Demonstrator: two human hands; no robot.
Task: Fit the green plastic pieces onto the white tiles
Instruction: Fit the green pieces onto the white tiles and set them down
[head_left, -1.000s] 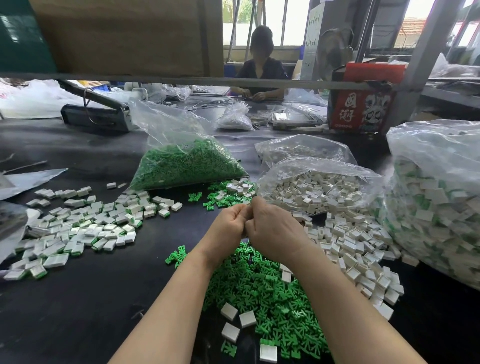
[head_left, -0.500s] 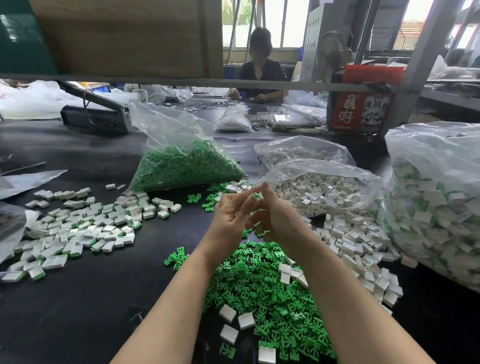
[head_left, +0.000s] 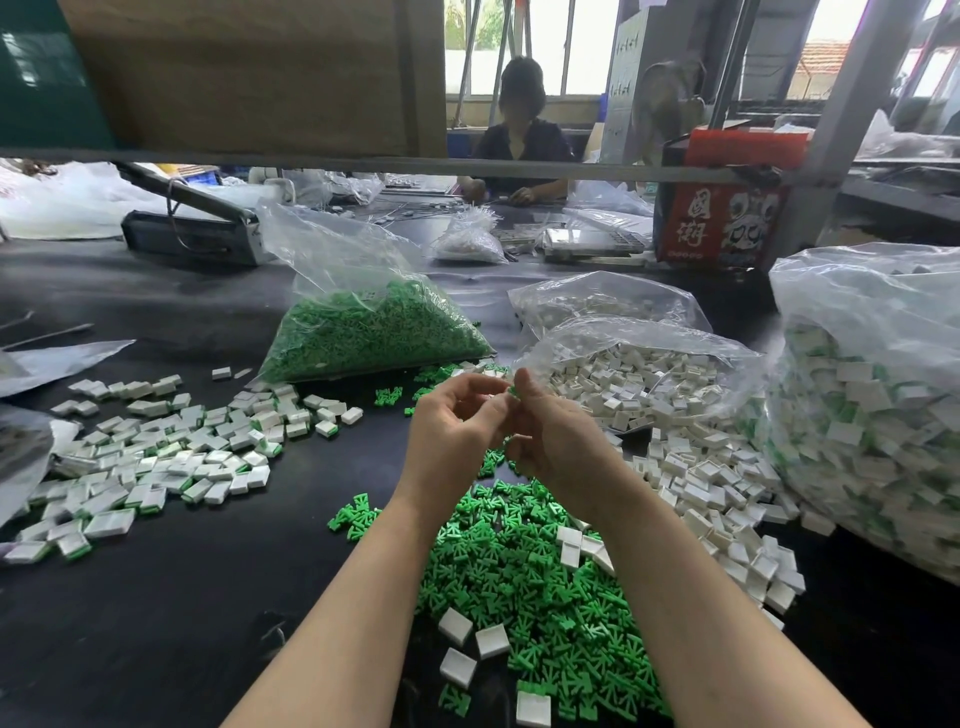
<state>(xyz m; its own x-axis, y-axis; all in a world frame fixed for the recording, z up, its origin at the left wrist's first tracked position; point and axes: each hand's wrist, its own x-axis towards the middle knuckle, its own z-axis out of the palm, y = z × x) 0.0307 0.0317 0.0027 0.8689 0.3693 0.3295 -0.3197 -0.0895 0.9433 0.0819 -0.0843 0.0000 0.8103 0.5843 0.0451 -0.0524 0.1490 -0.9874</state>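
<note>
table (head_left: 156, 597): your dark work surface carried everything, with stock laid in a ring so either hand could reach it.
big bag (head_left: 872, 405): at your far right it bulged with white-and-green tiles, which looked like fitted ones parked out of the way.
bag of green pieces (head_left: 363, 332): it stood open behind your hands, apparently the refill supply.
bag of white tiles (head_left: 639, 384): it lay open to the right of the green bag, spilling tiles toward you so you could grab them without digging.
finished tiles (head_left: 156, 457): you had these spread at your left, well apart from the raw stock, likely so they wouldn't get mixed back in.
green pieces (head_left: 545, 597): a loose heap sat just under your wrists, with a few white tiles on top.
left hand (head_left: 452, 431): you held it raised over the heap, fingers curled toward the right hand; i cannot tell what it gripped.
right hand (head_left: 550, 436): it met the left, thumb up, pinching a small green piece (head_left: 513, 391) at the fingertips, probably lining it up for fitting.
</note>
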